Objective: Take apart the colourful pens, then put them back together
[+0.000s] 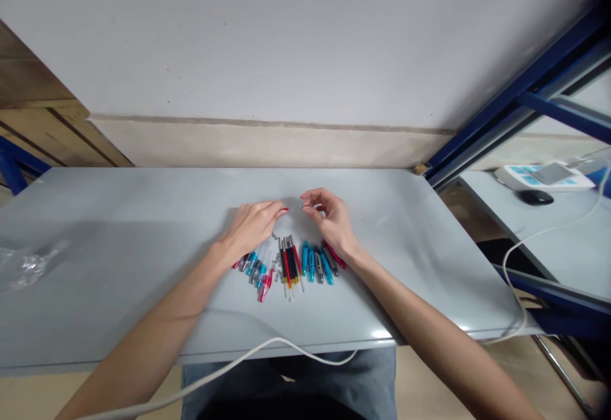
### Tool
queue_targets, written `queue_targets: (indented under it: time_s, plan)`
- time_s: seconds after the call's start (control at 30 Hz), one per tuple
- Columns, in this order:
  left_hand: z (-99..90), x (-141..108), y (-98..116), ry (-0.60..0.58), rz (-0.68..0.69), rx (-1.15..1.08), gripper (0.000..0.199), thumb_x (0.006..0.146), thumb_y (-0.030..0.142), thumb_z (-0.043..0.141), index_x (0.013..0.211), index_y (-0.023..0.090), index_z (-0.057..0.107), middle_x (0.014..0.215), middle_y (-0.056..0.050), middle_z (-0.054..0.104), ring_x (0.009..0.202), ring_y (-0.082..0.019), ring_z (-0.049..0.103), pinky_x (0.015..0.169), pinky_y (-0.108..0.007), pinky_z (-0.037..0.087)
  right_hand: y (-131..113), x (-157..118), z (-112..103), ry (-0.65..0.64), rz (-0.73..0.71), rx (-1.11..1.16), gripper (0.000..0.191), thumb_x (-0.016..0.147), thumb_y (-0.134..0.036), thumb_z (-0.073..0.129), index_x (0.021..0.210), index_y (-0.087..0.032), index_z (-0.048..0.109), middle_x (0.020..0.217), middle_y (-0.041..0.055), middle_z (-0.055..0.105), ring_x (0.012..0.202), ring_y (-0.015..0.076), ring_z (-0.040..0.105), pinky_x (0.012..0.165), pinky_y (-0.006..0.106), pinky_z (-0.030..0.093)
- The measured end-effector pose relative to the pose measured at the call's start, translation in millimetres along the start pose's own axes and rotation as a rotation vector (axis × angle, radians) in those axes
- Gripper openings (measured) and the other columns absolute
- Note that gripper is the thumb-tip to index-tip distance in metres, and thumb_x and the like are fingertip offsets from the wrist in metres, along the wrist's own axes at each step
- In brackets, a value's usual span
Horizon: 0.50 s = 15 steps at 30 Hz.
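My left hand (258, 221) is closed in a pinch above the table, with the red tip of a slim pen part (285, 209) showing at its fingertips. Facing it, my right hand (329, 216) pinches the end of a thin pale piece (298, 207), too small to make out. The two pieces point toward each other between the hands. Below my left hand lie clear pen barrels (260, 270) with red, blue and dark ends. Several pen refills (290, 261) lie side by side in the middle. Blue, grey and red pen grip sections (318, 262) lie under my right wrist.
Small springs (277, 267) lie between barrels and refills on the grey table (143, 235). A clear plastic bag (23, 267) rests at left. A white cable (267, 343) crosses the front edge. At right, another table holds a black mouse (535, 197) and white device (544, 177).
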<state>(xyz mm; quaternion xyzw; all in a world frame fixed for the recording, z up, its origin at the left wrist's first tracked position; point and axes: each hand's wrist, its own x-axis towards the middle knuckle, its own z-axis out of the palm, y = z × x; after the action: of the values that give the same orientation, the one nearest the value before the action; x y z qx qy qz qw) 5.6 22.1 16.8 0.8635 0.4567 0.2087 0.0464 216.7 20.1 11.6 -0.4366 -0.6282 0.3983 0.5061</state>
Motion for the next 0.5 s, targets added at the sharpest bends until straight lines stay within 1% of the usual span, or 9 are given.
queue_targets:
  time_s: [0.2, 0.5]
  plan:
    - [-1.9, 0.0, 2.6, -0.011, -0.001, 0.024, 0.031, 0.107, 0.031, 0.043, 0.092, 0.020, 0.068, 0.079, -0.003, 0.071, 0.065, -0.017, 0.063, 0.058, -0.030, 0.030, 2.0, -0.8, 1.2, -0.047, -0.004, -0.003, 0.015, 0.085, -0.021, 0.064, 0.100, -0.021, 0.069, 0.089, 0.0023, 0.067, 0.085, 0.0183, 0.061, 0.078, 0.035, 0.045]
    - [-1.9, -0.1, 2.5, -0.019, -0.007, 0.029, 0.032, 0.107, 0.032, 0.042, 0.091, 0.021, 0.067, 0.079, -0.003, 0.071, 0.067, -0.017, 0.064, 0.058, -0.030, 0.031, 0.7, -0.8, 0.4, -0.012, 0.004, 0.011, 0.014, 0.085, -0.023, 0.067, 0.099, -0.020, 0.069, 0.088, 0.0016, 0.065, 0.083, 0.0178, 0.060, 0.078, 0.034, 0.043]
